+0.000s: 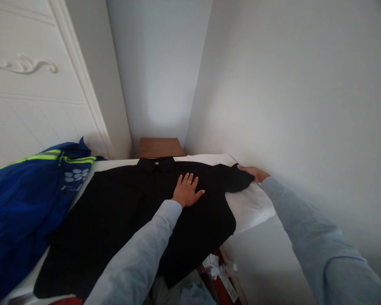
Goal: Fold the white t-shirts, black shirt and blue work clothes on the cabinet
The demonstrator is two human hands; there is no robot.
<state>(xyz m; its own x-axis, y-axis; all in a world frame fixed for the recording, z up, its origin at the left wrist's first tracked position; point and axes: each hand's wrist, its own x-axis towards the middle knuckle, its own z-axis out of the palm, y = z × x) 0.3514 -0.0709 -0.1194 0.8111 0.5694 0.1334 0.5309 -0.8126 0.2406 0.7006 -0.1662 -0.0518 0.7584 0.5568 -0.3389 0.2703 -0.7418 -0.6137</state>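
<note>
Black shirt (127,203) lies spread out on a white-covered surface (254,207), its collar (157,164) toward the far edge and its hem drooping over the near edge. The person's left hand (186,191) rests palm down on the upper part of the shirt, right of the collar, fingers spread wide and gripping nothing; a ring (189,182) shows on one finger. At the far right, the right hand (255,173) pinches the end of the sleeve (238,178), thumb on top, close to the pale wall (288,106). On the left, just beside the shirt, sits a blue garment (28,199) with bright yellow-green stripes. Beyond the collar stands a brown wooden top (161,147), near the corner.
</note>
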